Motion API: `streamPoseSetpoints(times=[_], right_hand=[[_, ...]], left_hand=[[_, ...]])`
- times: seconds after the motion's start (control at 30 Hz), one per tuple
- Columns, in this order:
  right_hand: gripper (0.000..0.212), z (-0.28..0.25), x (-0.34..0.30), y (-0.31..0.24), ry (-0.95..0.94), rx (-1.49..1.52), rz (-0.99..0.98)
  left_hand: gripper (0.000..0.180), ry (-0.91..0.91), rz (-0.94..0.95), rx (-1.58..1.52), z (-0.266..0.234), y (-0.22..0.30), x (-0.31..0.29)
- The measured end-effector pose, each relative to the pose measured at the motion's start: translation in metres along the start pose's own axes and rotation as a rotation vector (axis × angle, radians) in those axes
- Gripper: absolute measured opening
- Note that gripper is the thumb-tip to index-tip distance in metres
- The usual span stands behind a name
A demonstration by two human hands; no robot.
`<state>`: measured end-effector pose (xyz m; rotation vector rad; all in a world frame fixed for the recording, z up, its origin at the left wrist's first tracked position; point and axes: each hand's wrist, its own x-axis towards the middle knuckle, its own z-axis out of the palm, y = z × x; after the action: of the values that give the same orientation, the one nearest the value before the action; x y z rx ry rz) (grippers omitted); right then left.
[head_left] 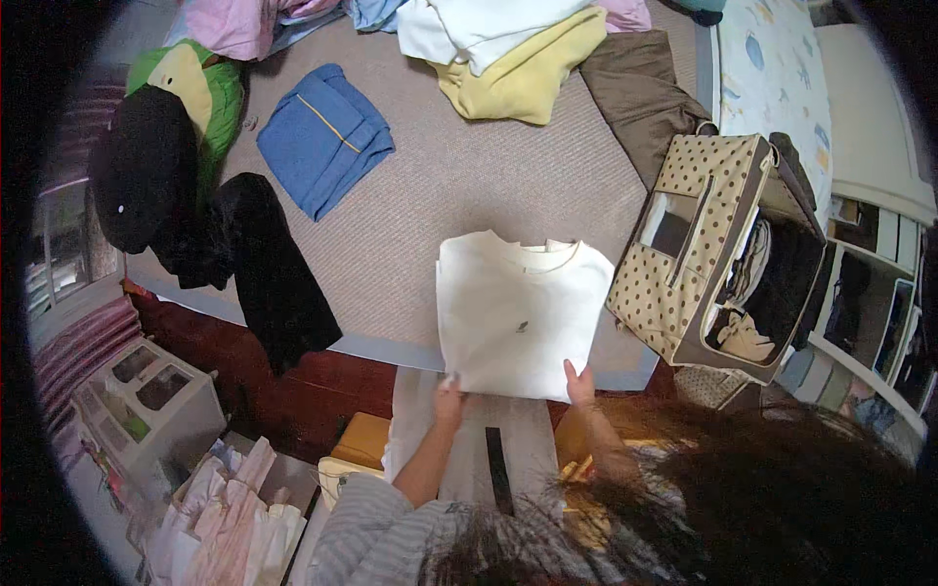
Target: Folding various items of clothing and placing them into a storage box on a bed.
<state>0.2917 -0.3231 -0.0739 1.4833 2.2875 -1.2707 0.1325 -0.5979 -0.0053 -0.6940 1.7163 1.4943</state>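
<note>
A white shirt (508, 332), folded into a near square with a small dark mark on its front, lies at the near edge of the mat-covered bed. Its collar faces away from me. My left hand (448, 405) is closed on its near left corner. At the near right corner, my right hand (580, 389) grips the shirt with the thumb on top and the fingers hidden beneath. Farther left rests a folded blue garment (322, 137) with a yellow stripe.
To the right, an open polka-dot storage bag (689, 225) holds clothes. Yellow (523, 88) and brown (645, 88) garments lie at the back. Black clothing (269, 273) and a green plush toy (223, 107) are at left. A white plastic drawer unit (147, 400) stands lower left.
</note>
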Motion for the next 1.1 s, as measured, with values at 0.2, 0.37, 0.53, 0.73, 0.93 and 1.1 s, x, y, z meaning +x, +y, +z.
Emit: streamPoseSetpoints(times=[0.2,0.37,0.53,0.73,0.93,1.1], right_hand=[[0.038,0.021,-0.028,-0.011,-0.11,0.058,0.041],[0.051,-0.006,-0.059,-0.02,-0.257,0.406,0.158],[0.049,-0.063,-0.056,-0.037,-0.12,0.15,0.183],[0.027,-0.109,0.035,-0.241,-0.288,0.813,0.488],[0.034,-0.055,0.131,-0.247,-0.196,0.728,0.068],[0.065,-0.042,0.105,-0.224,0.194,0.056,-0.359]], left_hand=[[0.035,0.071,-0.358,-0.54,-0.074,-0.01,0.003],[0.036,0.197,-0.434,-0.27,-0.049,0.031,-0.008],[0.023,0.131,0.005,0.049,-0.049,0.046,0.002],[0.005,-0.06,-0.211,-0.061,-0.005,0.25,0.029],[0.02,-0.05,-0.072,-0.225,0.015,0.244,0.135],[0.053,-0.042,0.248,0.562,0.0,0.206,0.123]])
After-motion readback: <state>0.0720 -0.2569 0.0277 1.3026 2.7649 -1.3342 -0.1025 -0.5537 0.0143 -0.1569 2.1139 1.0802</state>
